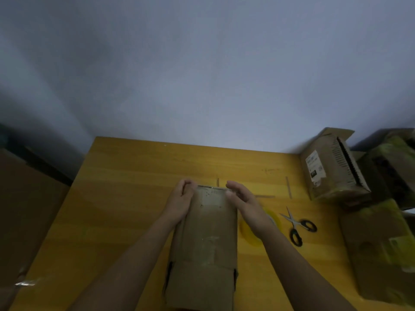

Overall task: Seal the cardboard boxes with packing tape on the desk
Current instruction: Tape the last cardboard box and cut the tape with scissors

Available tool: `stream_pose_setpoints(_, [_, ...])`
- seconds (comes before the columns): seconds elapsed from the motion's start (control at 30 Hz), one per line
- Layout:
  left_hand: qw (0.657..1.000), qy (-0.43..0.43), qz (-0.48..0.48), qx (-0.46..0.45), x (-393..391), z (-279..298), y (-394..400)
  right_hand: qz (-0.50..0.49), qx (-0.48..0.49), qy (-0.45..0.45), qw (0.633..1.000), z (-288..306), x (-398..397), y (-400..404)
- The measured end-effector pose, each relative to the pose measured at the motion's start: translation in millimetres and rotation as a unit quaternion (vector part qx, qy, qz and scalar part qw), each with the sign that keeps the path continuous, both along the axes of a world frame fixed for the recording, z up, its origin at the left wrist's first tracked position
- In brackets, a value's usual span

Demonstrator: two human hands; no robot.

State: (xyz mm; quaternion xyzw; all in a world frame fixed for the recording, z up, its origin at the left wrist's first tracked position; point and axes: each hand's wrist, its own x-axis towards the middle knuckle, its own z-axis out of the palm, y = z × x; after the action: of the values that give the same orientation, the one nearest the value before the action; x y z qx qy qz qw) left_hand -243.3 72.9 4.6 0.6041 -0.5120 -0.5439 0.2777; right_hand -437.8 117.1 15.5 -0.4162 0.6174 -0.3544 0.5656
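A narrow brown cardboard box [206, 248] lies lengthwise on the wooden desk [125, 198] in front of me, with old tape marks on its top. My left hand [183, 196] lies against the box's far left corner with its fingers curled over the edge. At the far right corner, my right hand [241, 198] rests against the box with fingers mostly straight and a little blurred. A roll of yellow packing tape [272, 221] lies on the desk just right of the box, partly hidden under my right wrist.
Black-handled scissors [297, 225] lie open right of the tape roll. An open box with a white label [330, 169] stands at the desk's far right corner. Another box [377, 250] sits at the right edge. Large cardboard [24, 216] leans left of the desk.
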Motion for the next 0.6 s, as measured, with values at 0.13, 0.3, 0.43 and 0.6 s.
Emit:
stream_pose_setpoints(0.13, [0.996,-0.017,-0.074,-0.054,-1,0,-9,0.123,-0.099,0.233,0.959,3,14,-27])
stream_pose_setpoints(0.3, [0.959,-0.104,-0.179,-0.194,1,-5,-16,0.117,-0.095,0.213,0.965,-1,17,-38])
stream_pose_setpoints(0.43, [0.979,-0.063,-0.11,-0.16,2,-8,-9,0.029,-0.05,0.109,0.992,-8,10,-27])
stream_pose_setpoints(0.6, [0.992,-0.085,-0.044,-0.086,-1,-1,-5,-0.051,-0.02,0.039,0.998,-10,-10,-9])
